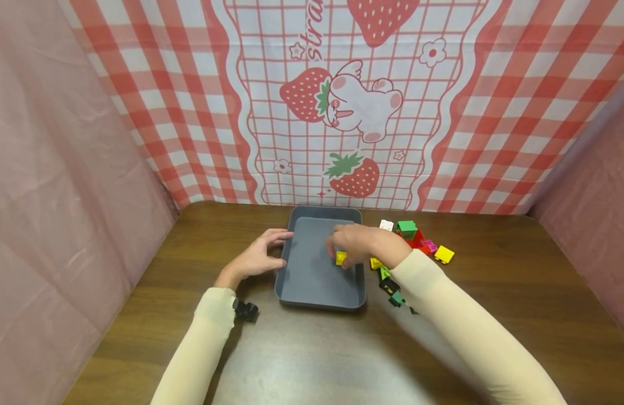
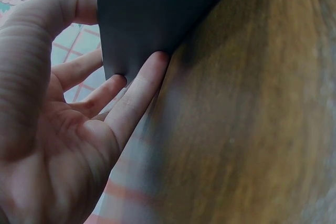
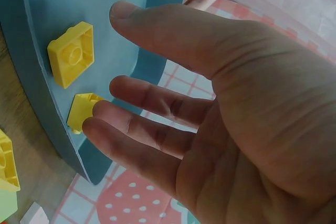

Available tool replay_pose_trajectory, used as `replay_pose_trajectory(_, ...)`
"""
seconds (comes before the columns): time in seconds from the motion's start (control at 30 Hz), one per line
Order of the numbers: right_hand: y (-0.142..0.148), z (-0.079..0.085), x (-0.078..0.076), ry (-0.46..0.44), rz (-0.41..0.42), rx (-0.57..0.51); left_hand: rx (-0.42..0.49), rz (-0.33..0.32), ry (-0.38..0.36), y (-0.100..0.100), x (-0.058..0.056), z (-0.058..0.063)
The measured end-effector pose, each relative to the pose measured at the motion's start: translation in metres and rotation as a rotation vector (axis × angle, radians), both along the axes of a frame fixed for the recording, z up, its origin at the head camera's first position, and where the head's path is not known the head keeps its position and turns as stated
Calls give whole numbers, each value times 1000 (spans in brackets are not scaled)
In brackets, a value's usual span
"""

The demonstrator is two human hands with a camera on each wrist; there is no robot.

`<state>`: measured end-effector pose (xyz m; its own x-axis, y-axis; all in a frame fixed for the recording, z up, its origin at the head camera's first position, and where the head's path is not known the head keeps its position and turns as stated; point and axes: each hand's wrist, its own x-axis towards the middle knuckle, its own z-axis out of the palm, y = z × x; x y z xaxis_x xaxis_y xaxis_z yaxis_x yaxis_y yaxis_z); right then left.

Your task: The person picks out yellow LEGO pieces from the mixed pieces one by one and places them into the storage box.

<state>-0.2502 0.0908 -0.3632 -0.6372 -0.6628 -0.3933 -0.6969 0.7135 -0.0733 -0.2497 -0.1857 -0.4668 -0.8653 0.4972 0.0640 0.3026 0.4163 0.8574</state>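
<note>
A grey rectangular tray [image 1: 319, 289] stands on the table. My left hand [image 1: 256, 257] is at its left side, fingertips touching the outer wall [image 2: 142, 14] and the thumb at the rim. My right hand [image 1: 360, 243] hovers over the tray's right half, fingers spread and holding nothing. Below it lies a yellow toy brick [image 1: 340, 259]. In the right wrist view, two yellow bricks are inside the tray: one [image 3: 72, 53] shows its hollow underside, and the other [image 3: 83, 109] is partly hidden behind the fingertips [image 3: 94, 128].
Right of the tray lies a loose group of toy bricks: green [image 1: 406, 227], white [image 1: 386, 225], yellow [image 1: 444, 255], pink [image 1: 430, 246], black [image 1: 389, 286] and others, some partly behind the right forearm. A checked strawberry cloth [image 1: 362, 107] hangs behind the table [image 1: 190, 236].
</note>
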Motion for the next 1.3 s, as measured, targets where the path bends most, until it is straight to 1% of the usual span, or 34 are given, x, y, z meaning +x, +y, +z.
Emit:
replay_pose_trajectory(0.13,4,1,5,5,9,-25,2,10,7,-1,-1,-1)
replay_pose_trajectory(0.33,13,-3,10,16,-2,-35,18,-16,16,0,-3,-3)
replay_pose_trajectory(0.5,20,-4,14,22,-28,-65,18,-15,34,0,-4,-2)
replay_pose_trajectory(0.63,26,-3,17,28,-46,-88,13,-12,27,-1,-5,-3)
replay_pose_trajectory(0.87,36,-2,20,92,-33,-89,22,-14,10,-1,-5,-5)
replay_pose_trajectory(1.07,44,-1,21,80,-62,-102,17,-7,1,0,-4,-4)
replay_pose_trajectory(1.2,51,0,21,95,-66,-126,8,-1,-1,1,-2,1)
replay_pose_trajectory(1.3,57,0,22,99,-76,-141,8,-7,-2,4,6,13)
